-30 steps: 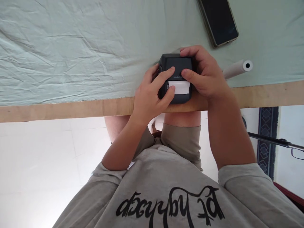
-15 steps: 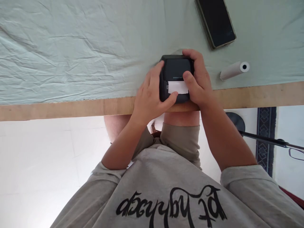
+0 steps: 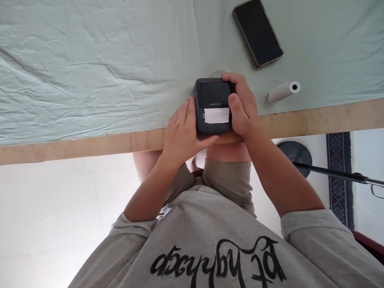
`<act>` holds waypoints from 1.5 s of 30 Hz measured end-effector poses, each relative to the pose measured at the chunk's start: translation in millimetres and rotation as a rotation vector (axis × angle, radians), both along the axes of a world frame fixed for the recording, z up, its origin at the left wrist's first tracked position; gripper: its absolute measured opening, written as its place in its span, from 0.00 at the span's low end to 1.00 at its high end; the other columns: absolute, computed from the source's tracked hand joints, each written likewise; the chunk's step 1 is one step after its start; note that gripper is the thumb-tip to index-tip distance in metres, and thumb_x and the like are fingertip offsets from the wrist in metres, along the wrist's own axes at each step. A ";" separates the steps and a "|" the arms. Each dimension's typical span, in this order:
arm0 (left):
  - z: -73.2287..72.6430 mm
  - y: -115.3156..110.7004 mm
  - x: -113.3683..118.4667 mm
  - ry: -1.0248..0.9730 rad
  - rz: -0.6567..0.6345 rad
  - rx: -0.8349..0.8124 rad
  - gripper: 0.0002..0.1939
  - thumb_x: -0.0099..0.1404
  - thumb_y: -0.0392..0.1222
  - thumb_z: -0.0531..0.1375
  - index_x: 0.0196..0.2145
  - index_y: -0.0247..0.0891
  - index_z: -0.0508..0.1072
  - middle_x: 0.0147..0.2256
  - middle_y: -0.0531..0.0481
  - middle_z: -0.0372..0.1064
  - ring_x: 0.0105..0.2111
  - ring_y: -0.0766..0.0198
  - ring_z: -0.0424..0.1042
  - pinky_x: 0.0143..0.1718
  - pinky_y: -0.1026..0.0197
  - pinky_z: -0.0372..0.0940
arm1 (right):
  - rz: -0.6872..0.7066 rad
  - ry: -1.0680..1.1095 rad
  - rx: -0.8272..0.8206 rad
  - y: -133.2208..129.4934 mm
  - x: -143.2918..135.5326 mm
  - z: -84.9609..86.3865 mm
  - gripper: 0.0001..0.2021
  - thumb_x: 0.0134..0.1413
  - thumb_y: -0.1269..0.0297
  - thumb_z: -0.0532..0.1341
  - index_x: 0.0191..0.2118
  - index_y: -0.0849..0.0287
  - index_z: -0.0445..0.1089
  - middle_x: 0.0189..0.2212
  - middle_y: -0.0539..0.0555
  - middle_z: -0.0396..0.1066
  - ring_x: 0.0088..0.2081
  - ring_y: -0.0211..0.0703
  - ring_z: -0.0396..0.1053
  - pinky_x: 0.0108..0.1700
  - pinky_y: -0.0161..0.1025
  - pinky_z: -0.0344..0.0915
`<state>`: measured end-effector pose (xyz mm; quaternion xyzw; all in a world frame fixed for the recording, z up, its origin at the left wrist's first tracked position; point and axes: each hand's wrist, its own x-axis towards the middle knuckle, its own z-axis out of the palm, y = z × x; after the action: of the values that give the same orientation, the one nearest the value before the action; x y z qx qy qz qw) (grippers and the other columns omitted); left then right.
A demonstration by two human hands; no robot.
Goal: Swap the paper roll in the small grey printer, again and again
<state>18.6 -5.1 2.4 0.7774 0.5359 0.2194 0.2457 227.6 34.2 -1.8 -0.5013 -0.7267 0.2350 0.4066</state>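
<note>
A small dark portable thermal printer sits at the table's near edge, its lid down. A short white paper strip with a ragged right edge shows on its front part. Against the printer's left side lies my left hand, fingers straight and thumb stretched out below the printer's near edge. My right hand is wrapped around the right side, its fingertips at the far corner and its thumb by the strip. To the right, a white paper roll with a dark core hole lies on the cloth.
Beyond my right hand a black phone in a case lies on the pale green cloth. A wooden strip edges the table. On the floor at right are a round black base with a pole and a patterned dark band.
My left thumb has drawn off the paper strip and my left fingers have slid down the printer's side. My right hand keeps its grip. The whole view has shifted slightly.
</note>
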 end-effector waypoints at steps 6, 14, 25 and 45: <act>-8.2 2.6 -4.0 0.030 -0.015 0.025 0.57 0.57 0.70 0.69 0.73 0.40 0.52 0.72 0.36 0.52 0.72 0.35 0.54 0.71 0.37 0.57 | -0.014 -0.004 -0.008 -0.7 -1.6 3.0 0.25 0.67 0.37 0.42 0.59 0.38 0.62 0.58 0.53 0.72 0.63 0.52 0.68 0.67 0.58 0.64; -5.1 6.3 -5.9 -0.059 0.022 0.021 0.58 0.53 0.77 0.67 0.70 0.42 0.59 0.71 0.40 0.57 0.71 0.36 0.57 0.71 0.37 0.58 | 0.004 -0.028 -0.030 -4.1 -0.4 5.6 0.25 0.68 0.39 0.45 0.63 0.38 0.59 0.61 0.53 0.70 0.62 0.54 0.69 0.65 0.55 0.67; -1.4 8.8 -7.8 -0.072 0.020 0.032 0.56 0.50 0.72 0.72 0.69 0.48 0.61 0.70 0.43 0.59 0.69 0.39 0.60 0.69 0.40 0.63 | 0.048 -0.025 -0.029 -1.2 5.5 -3.3 0.28 0.65 0.37 0.48 0.66 0.36 0.53 0.64 0.54 0.66 0.64 0.54 0.68 0.65 0.57 0.68; 2.8 6.4 -5.6 -0.114 0.017 0.065 0.33 0.73 0.67 0.50 0.65 0.43 0.64 0.64 0.40 0.67 0.65 0.46 0.66 0.66 0.45 0.62 | -0.054 -0.081 -0.051 2.0 10.2 28.7 0.24 0.51 0.53 0.69 0.54 0.45 0.68 0.53 0.55 0.70 0.51 0.52 0.72 0.45 0.48 0.75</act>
<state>13.0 1.3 5.2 0.7667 0.5203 0.2824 0.2486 237.8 36.3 26.8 -0.5401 -0.7225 0.2221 0.3701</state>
